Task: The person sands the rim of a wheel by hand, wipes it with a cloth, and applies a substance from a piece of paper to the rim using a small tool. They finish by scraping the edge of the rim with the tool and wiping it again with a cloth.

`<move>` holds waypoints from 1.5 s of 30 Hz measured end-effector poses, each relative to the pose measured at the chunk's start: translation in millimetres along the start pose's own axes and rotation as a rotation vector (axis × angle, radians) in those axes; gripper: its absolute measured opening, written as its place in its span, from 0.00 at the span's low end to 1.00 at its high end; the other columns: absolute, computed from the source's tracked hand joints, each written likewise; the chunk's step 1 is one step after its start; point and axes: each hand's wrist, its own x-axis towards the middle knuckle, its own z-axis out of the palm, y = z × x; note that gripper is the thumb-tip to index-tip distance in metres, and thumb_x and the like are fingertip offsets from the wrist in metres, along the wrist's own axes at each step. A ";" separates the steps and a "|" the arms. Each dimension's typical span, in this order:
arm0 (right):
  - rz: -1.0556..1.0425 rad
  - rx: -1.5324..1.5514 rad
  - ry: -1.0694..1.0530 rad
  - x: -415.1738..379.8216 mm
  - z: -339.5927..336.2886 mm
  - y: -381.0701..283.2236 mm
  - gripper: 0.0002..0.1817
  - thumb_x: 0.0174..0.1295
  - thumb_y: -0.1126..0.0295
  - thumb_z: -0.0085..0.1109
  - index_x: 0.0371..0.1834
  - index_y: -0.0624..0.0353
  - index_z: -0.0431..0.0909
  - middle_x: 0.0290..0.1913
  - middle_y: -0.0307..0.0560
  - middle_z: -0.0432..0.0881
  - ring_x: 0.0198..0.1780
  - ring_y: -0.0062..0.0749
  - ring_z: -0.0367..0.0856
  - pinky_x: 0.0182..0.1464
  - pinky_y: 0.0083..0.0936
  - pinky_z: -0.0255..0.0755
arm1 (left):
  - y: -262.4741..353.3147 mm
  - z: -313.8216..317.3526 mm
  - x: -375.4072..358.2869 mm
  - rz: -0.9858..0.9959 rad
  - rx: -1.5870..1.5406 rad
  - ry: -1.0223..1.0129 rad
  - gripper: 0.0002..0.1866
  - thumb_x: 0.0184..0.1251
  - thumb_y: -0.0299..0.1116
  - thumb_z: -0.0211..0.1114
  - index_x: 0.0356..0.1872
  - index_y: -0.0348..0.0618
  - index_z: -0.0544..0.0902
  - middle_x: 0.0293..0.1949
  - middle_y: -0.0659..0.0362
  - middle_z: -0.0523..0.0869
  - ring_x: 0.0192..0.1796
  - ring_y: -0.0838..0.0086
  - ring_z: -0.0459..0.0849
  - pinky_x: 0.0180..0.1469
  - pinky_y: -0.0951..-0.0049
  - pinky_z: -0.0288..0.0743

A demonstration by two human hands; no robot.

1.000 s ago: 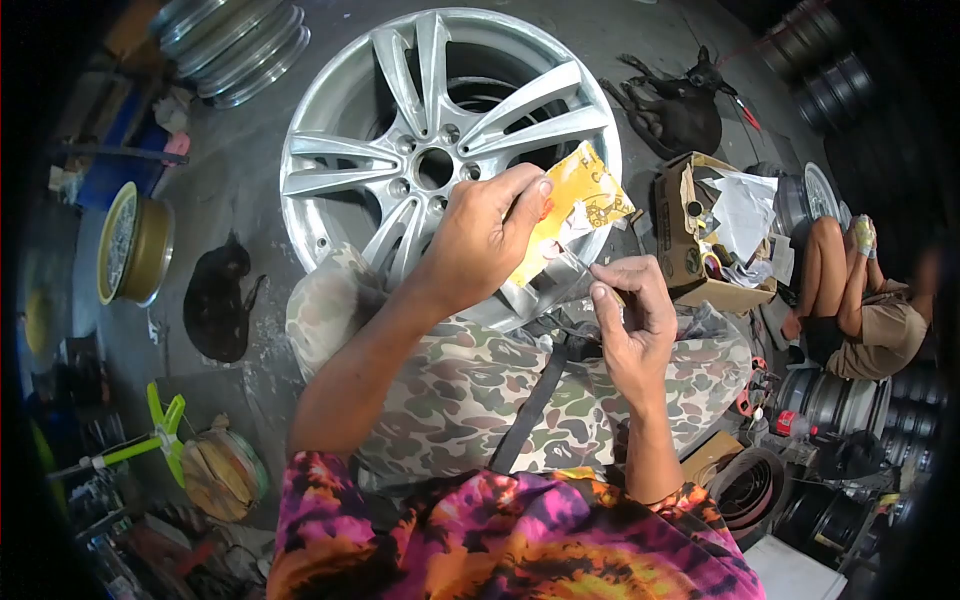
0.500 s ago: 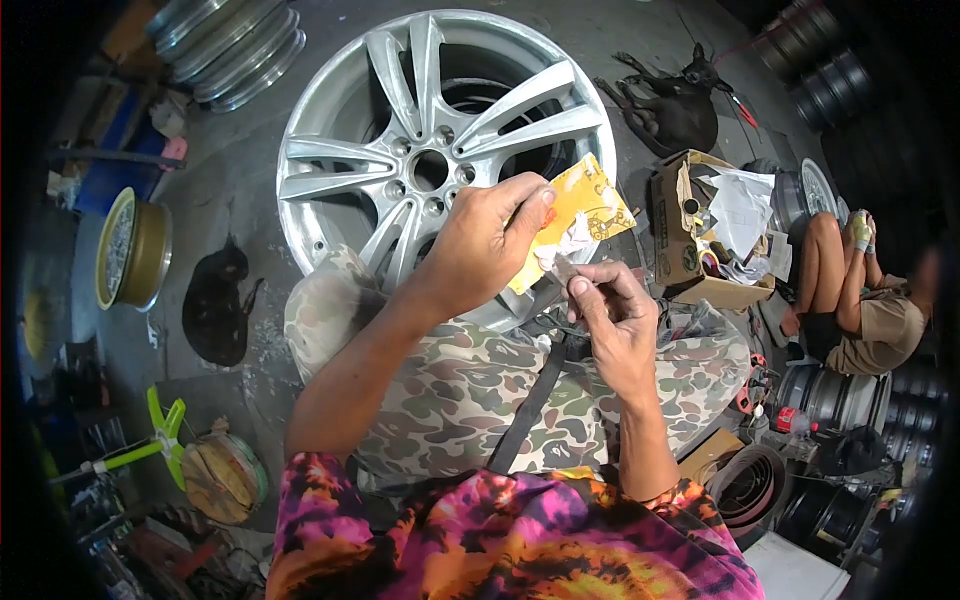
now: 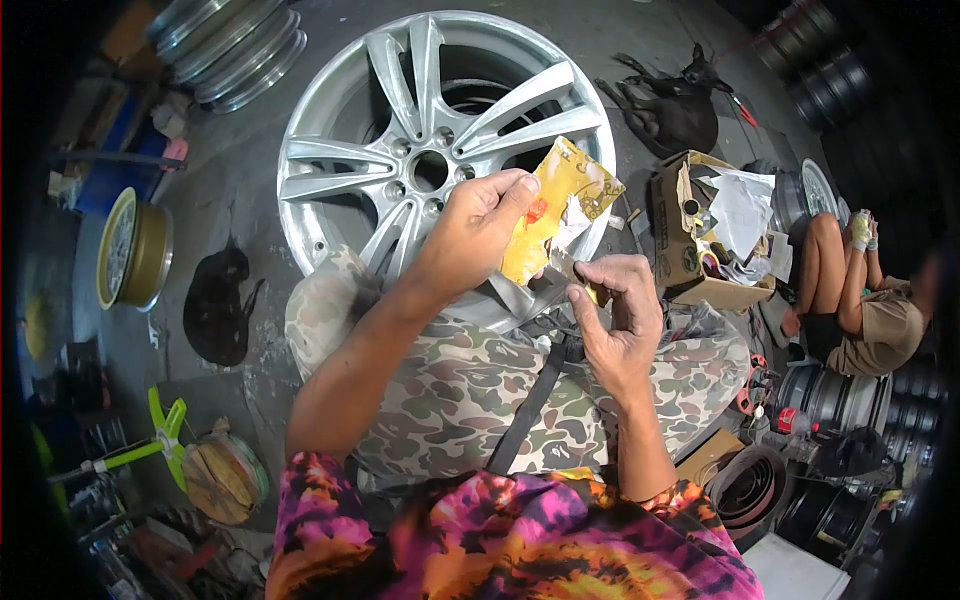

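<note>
My left hand (image 3: 470,230) pinches a yellow printed sheet (image 3: 572,178) by its left edge, thumb on top. On the sheet lie a whitish smear of paste (image 3: 571,222) and an orange-red dab (image 3: 536,209). Between thumb and fingers, my right hand (image 3: 625,315) grips a small metal putty knife (image 3: 562,268), its blade at the lower edge of the sheet. Beyond both hands a silver alloy wheel rim (image 3: 345,152) lies face up, with its lower edge at my camouflage-clad knees.
To the right stands a cardboard box (image 3: 675,225) of papers; a person (image 3: 870,320) sits beyond it. Dark dogs lie at the upper right (image 3: 672,110) and on the left floor (image 3: 217,308). A gold wheel (image 3: 150,250) stands left, and stacked rims (image 3: 235,50) are at the upper left.
The yellow sheet has tilted and shifted slightly left with my left hand, showing more of the orange-red dab. The putty knife blade has turned and shows more plainly.
</note>
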 end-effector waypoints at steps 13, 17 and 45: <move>-0.058 -0.099 -0.077 13.1 -20.3 -11.8 0.11 0.61 0.82 0.68 0.46 0.64 0.88 0.40 0.50 0.83 0.41 0.35 0.84 0.45 0.27 0.77 | -1.4 6.8 2.2 0.346 0.567 0.185 0.14 0.84 0.33 0.56 0.39 0.30 0.80 0.25 0.52 0.81 0.29 0.79 0.72 0.34 0.68 0.72; -0.062 -0.128 -0.119 15.7 -19.1 -10.9 0.12 0.61 0.83 0.68 0.47 0.65 0.88 0.40 0.50 0.83 0.40 0.35 0.84 0.44 0.27 0.77 | -0.1 7.9 1.9 0.372 0.634 0.169 0.14 0.83 0.32 0.56 0.40 0.29 0.80 0.25 0.50 0.81 0.29 0.78 0.73 0.35 0.67 0.72; 0.609 0.258 -0.201 74.4 -69.3 193.6 0.20 0.65 0.53 0.76 0.41 0.62 0.88 0.25 0.30 0.74 0.30 0.13 0.66 0.34 0.19 0.61 | 42.4 65.8 14.0 -0.029 1.034 0.327 0.18 0.80 0.35 0.58 0.30 0.32 0.80 0.20 0.64 0.72 0.24 0.83 0.66 0.29 0.73 0.57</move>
